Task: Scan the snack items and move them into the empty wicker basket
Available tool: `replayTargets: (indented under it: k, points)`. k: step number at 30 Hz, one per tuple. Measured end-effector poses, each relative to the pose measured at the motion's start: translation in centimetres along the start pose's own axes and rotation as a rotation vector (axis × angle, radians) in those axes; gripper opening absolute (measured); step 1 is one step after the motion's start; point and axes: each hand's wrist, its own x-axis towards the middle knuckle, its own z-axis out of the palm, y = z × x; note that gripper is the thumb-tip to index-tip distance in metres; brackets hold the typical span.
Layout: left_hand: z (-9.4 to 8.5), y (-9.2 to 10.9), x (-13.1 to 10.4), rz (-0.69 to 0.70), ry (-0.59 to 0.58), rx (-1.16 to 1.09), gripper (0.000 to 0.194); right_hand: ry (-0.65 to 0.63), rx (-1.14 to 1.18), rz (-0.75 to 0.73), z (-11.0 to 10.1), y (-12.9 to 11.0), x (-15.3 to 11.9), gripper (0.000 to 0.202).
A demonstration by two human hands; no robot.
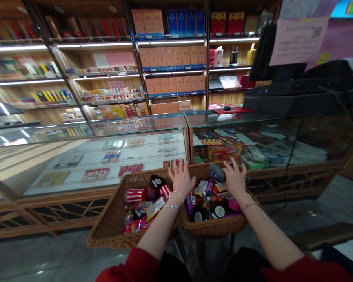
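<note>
My left hand (181, 181) is open, with fingers apart, over the place where two wicker baskets meet. The left basket (102, 219) holds red-and-white striped tubs (135, 195), a yellow-and-white packet (155, 208) and other packaged snacks. My right hand (235, 181) is over the far right part of the right basket (214, 227), wrapped around a dark grey handheld barcode scanner (216, 172) with a small blue light. The scanner's handle is mostly hidden by that hand. Beneath it lie purple packets, colourful wrappers and black round-lidded containers (219, 211).
Glass display counters (129, 149) stand just beyond the baskets, holding flat packs. A monitor (263, 51) and a black machine (297, 88) occupy the counter top at right, with a cable (291, 156) hanging down. Shelves of boxes (173, 58) line the wall.
</note>
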Motion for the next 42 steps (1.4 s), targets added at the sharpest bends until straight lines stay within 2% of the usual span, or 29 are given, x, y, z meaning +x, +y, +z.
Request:
replayTargets:
  k: [3, 7, 13, 22, 29, 33, 38, 42]
  points:
    - [0.9, -0.1, -0.1, 0.058, -0.099, 0.002, 0.069, -0.03, 0.006, -0.006, 0.5, 0.0, -0.4, 0.034]
    - [2.0, -0.9, -0.6, 0.143, -0.174, 0.027, 0.057, -0.062, 0.014, -0.012, 0.6, 0.0, -0.6, 0.036]
    - [2.6, -1.5, -0.5, 0.301, -0.345, 0.083, 0.044, -0.071, 0.042, 0.016, 0.3, 0.1, -0.6, 0.038]
    - [3.5, -1.5, 0.1, 0.379, -0.598, 0.226, 0.024, -0.071, 0.078, 0.025, 0.1, 0.4, -0.6, 0.035]
    - [5.6, -1.5, 1.2, 0.36, -0.697, 0.271, 0.013, -0.07, 0.083, 0.048, -0.1, 0.3, -0.5, 0.033]
    - [6.5, -1.5, 1.7, 0.351, -0.73, 0.262, 0.017, -0.072, 0.096, 0.063, -0.1, 0.3, -0.4, 0.035]
    - [6.3, -1.7, 1.9, 0.37, -0.699, 0.228, 0.012, -0.071, 0.108, 0.066, -0.2, 0.4, -0.5, 0.033]
    - [5.8, -1.6, 2.0, 0.385, -0.686, 0.226, 0.015, -0.057, 0.108, 0.072, 0.0, 0.5, -0.5, 0.032]
